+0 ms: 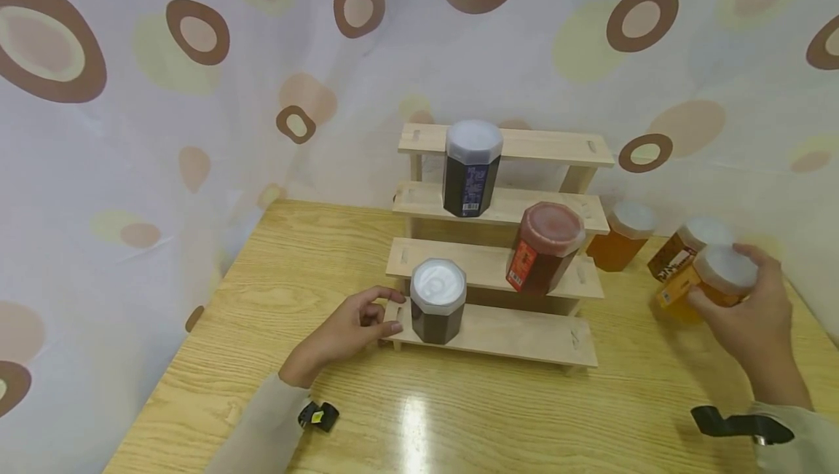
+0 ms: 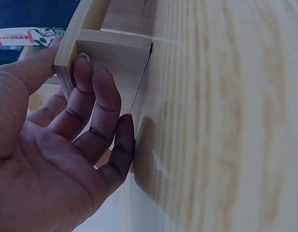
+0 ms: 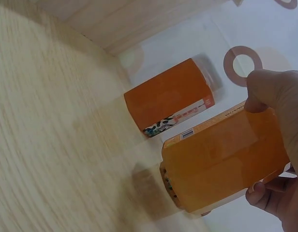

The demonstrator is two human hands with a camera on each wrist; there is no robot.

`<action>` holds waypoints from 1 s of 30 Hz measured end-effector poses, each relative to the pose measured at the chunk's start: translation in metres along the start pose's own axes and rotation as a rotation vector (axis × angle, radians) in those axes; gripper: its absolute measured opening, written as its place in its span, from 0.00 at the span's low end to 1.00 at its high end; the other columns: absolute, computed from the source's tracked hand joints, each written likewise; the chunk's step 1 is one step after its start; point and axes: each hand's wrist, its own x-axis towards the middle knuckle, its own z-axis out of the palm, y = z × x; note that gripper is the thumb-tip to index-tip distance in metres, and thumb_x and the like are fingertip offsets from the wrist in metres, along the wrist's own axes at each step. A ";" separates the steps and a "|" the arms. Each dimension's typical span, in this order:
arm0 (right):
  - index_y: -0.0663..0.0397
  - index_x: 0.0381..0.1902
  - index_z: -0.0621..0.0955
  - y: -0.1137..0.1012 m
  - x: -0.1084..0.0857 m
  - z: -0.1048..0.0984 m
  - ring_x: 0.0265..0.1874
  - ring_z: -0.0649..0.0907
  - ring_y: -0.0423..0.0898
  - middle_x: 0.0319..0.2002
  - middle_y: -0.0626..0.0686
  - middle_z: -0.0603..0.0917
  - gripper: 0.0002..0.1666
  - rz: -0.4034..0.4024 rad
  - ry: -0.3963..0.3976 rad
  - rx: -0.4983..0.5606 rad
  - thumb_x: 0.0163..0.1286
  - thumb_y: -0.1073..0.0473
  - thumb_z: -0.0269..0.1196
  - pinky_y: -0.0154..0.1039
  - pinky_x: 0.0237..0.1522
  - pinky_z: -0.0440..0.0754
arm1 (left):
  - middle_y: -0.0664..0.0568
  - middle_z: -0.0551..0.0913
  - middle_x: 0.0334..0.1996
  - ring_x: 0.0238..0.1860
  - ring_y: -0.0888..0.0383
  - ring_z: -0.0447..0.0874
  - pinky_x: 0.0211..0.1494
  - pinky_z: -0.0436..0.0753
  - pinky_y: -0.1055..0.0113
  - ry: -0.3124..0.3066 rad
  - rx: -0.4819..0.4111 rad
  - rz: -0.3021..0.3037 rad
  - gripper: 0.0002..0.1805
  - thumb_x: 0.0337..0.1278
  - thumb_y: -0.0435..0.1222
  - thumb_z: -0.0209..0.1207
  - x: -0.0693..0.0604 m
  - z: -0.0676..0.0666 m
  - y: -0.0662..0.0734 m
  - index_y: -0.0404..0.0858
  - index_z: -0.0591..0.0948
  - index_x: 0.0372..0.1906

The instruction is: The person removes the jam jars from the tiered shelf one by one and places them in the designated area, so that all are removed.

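Observation:
My right hand point(image 1: 757, 325) grips a jar of orange contents point(image 3: 226, 154) with a white lid and an orange label. This jar is tilted, and its base appears just off the table in the right wrist view. At the left end of a four-step wooden rack point(image 1: 518, 332), my left hand point(image 1: 354, 325) holds the lowest board's end. Its thumb lies on one face of the board and its curled fingers on the other. Beside that hand, a dark jar with a white lid point(image 1: 438, 306) stands on the lowest step.
A red-lidded jar point(image 1: 547, 248) stands on the second step, and a dark white-lidded jar point(image 1: 472, 172) on the third. Right of the rack, an amber jar point(image 1: 616, 245) and a brown-labelled jar point(image 1: 671, 259) stand near the patterned cloth point(image 1: 367, 88) behind the table point(image 1: 498, 416).

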 end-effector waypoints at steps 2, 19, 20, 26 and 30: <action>0.59 0.79 0.56 0.003 -0.001 0.001 0.64 0.68 0.75 0.73 0.74 0.62 0.51 0.011 -0.006 -0.002 0.64 0.63 0.68 0.44 0.68 0.66 | 0.55 0.72 0.20 0.20 0.63 0.64 0.27 0.68 0.71 -0.003 -0.003 0.005 0.22 0.70 0.31 0.65 0.000 0.000 0.000 0.35 0.76 0.65; 0.60 0.79 0.55 0.022 -0.006 0.007 0.63 0.69 0.74 0.70 0.76 0.64 0.51 0.070 -0.016 -0.004 0.64 0.62 0.68 0.41 0.67 0.67 | 0.54 0.72 0.20 0.20 0.63 0.64 0.27 0.68 0.71 0.004 0.021 0.002 0.21 0.70 0.31 0.65 0.000 0.000 0.002 0.35 0.76 0.64; 0.60 0.79 0.55 0.023 -0.006 0.007 0.62 0.69 0.74 0.70 0.76 0.64 0.51 0.069 -0.013 -0.005 0.64 0.62 0.68 0.39 0.65 0.67 | 0.54 0.72 0.20 0.20 0.63 0.64 0.27 0.68 0.71 0.004 0.022 0.002 0.21 0.70 0.31 0.65 0.000 -0.001 0.002 0.35 0.76 0.64; 0.60 0.79 0.55 0.025 -0.006 0.007 0.62 0.70 0.74 0.70 0.76 0.65 0.51 0.070 -0.008 -0.008 0.64 0.62 0.68 0.36 0.62 0.68 | 0.55 0.72 0.20 0.20 0.63 0.64 0.26 0.67 0.71 0.003 0.021 0.006 0.22 0.70 0.31 0.65 0.000 -0.001 0.002 0.34 0.76 0.64; 0.60 0.79 0.54 0.026 -0.005 0.007 0.62 0.69 0.75 0.70 0.76 0.64 0.51 0.072 -0.021 -0.007 0.65 0.62 0.68 0.42 0.65 0.68 | 0.54 0.72 0.20 0.20 0.63 0.64 0.26 0.68 0.71 0.004 0.014 -0.004 0.22 0.70 0.31 0.65 0.000 -0.001 0.003 0.34 0.76 0.64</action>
